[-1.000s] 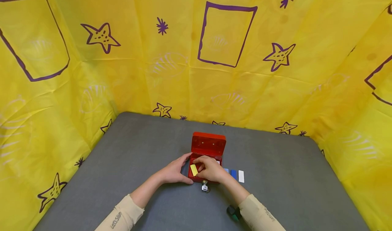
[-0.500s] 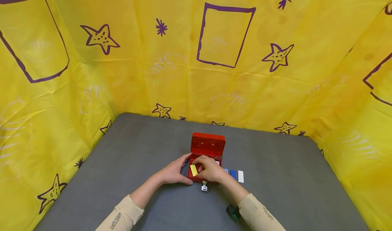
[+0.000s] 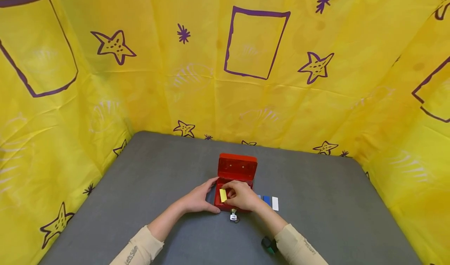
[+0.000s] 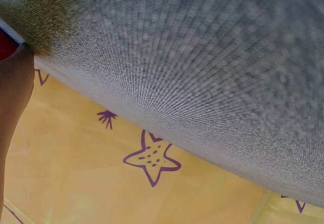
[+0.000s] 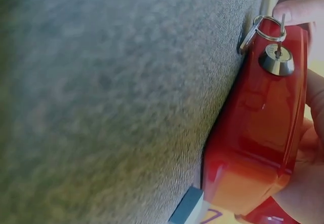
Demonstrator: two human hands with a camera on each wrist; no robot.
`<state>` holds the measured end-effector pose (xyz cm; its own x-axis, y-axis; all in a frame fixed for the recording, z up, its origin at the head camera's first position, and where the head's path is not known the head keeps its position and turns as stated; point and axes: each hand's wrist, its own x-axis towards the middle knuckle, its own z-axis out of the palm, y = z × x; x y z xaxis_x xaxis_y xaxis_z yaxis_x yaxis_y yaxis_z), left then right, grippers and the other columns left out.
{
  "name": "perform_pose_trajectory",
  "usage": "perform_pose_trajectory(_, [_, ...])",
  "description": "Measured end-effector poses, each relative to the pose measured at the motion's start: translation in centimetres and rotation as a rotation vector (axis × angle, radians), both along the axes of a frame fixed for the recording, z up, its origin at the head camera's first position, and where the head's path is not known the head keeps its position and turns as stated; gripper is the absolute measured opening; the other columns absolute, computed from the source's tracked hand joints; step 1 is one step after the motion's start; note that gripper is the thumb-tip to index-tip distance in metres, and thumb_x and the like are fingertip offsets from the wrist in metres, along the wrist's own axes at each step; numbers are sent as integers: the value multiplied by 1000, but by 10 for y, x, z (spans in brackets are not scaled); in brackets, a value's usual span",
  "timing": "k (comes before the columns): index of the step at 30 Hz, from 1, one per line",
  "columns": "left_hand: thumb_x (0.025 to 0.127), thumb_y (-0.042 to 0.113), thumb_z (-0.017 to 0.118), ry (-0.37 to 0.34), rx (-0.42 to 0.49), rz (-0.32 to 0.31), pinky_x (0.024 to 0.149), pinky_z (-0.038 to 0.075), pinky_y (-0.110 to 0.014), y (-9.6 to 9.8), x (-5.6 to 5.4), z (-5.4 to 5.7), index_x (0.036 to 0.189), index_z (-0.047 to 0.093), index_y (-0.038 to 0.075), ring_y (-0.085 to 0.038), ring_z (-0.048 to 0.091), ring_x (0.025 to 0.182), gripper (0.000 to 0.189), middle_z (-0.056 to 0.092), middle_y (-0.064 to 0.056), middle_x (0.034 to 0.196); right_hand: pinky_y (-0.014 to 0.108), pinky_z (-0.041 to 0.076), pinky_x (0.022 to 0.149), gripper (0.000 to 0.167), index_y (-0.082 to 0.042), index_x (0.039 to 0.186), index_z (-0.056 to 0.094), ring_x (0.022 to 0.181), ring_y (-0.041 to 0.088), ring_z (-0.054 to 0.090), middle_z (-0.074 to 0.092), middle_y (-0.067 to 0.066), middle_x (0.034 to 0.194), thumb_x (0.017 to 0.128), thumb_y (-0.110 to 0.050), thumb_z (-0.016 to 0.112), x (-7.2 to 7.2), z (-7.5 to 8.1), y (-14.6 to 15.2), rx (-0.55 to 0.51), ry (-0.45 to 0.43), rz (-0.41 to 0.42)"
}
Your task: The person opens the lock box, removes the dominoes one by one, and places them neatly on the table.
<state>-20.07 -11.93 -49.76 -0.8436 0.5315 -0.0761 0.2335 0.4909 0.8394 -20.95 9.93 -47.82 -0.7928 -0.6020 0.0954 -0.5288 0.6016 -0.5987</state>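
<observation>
A small red metal cash box [image 3: 237,167] stands on the grey table with its lid raised. My left hand [image 3: 197,198] grips its left side, thumb at the front corner and fingers toward the back; that thumb [image 5: 298,10] shows near the lock in the right wrist view. Inside the box, my right hand [image 3: 242,196] pinches a flat yellow block [image 3: 223,195] by its ends, between thumb and fingers. The hand covers much of the box's interior. A key sits in the front lock [image 5: 277,61], with a key ring [image 5: 259,29] hanging from it.
To the right of the box lie a blue block [image 3: 266,200], a white block [image 3: 275,203] and a light blue piece [image 3: 259,197] partly behind the right wrist. A dark object with a green part [image 3: 268,244] is beside the right sleeve. Yellow patterned cloth [image 3: 197,93] surrounds the table.
The yellow block has turned slightly straighter and shifted a little right inside the box with my right hand's fingers. My left hand stays on the box. The head view has tilted slightly.
</observation>
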Motion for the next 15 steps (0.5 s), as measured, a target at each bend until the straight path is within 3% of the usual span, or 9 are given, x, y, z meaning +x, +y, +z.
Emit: perform_pose_trajectory(15, [71, 27, 86, -5, 14, 3, 108, 37, -49, 2, 1, -1, 151, 28, 9, -36, 42, 134, 101, 36, -13, 152, 28, 56, 79, 39, -4, 117, 67, 86, 17, 66, 69, 5, 104, 81, -14, 78, 8, 0, 17, -108, -39, -48])
